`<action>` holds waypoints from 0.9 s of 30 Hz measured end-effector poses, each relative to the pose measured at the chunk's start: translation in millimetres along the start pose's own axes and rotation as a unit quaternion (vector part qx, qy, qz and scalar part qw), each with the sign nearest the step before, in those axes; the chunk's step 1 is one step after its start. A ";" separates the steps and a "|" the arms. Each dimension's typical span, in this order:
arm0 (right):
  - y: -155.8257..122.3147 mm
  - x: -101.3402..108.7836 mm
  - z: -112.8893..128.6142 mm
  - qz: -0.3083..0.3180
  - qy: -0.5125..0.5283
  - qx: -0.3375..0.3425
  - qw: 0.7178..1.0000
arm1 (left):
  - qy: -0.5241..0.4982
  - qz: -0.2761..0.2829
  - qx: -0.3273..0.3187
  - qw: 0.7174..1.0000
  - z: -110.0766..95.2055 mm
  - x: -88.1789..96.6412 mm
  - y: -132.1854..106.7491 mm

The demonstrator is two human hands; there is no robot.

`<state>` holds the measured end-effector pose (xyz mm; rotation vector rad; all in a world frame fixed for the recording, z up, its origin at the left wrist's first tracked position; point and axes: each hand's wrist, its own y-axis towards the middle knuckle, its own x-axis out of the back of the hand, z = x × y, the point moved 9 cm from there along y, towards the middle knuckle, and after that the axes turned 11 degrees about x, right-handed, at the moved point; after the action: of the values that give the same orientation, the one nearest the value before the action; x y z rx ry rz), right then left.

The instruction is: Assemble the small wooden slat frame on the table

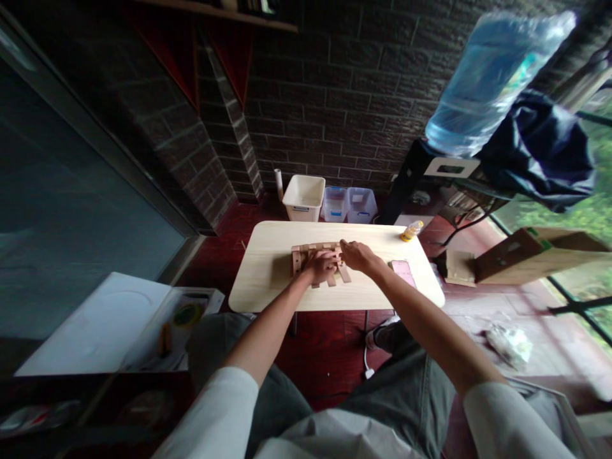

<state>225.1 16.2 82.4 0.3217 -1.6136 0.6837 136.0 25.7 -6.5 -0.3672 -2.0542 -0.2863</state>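
A cluster of small wooden blocks (306, 254) lies in the middle of a pale wooden table (261, 274). My left hand (321, 265) rests on top of the blocks with fingers curled over them. Just to its right, my right hand (357, 255) touches the blocks' far right end, fingers bent and pressed together. A few loose wooden pieces (343, 274) stick out beneath the hands toward me. Which piece each hand grips is hidden by the fingers.
A pink phone (403, 270) lies on the table's right side, and a yellow bottle (412, 231) at the far right corner. Behind the table stand a white basket (304, 197) and clear bins (347, 204). A cardboard box (526, 254) is at right, a water jug (492, 76) above.
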 end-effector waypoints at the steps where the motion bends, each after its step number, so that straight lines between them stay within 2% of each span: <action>1: -0.7 2.9 0.1 0.006 0.005 0.005 1.000 | -0.001 -0.003 -0.001 1.000 0.1 -0.1 0.2; 4: -5.3 12.7 2.9 0.024 0.021 0.035 0.999 | -0.006 -0.008 -0.008 1.000 1.0 -2.2 0.6; 8: -10.0 25.0 6.8 0.013 0.008 0.061 0.998 | -0.015 -0.011 -0.004 1.000 3.5 -3.1 0.6; 12: -7.9 14.2 10.9 0.020 -0.007 0.070 0.997 | -0.017 -0.007 0.009 1.000 4.6 -2.1 1.0; 18: -5.9 0.0 -0.5 0.005 -0.003 0.011 1.000 | -0.007 0.008 0.014 1.000 5.2 -4.4 3.2; 21: -5.0 2.8 -0.4 0.008 0.004 0.013 1.000 | -0.004 0.007 0.008 1.000 2.7 -2.7 3.2; 27: -8.5 16.3 11.8 -0.003 -0.005 0.063 0.998 | 0.005 -0.005 0.004 1.000 -2.8 5.6 -2.2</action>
<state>217.7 5.4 99.9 0.4233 -1.5824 0.7817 134.9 23.5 -0.3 -0.3497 -2.0480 -0.2848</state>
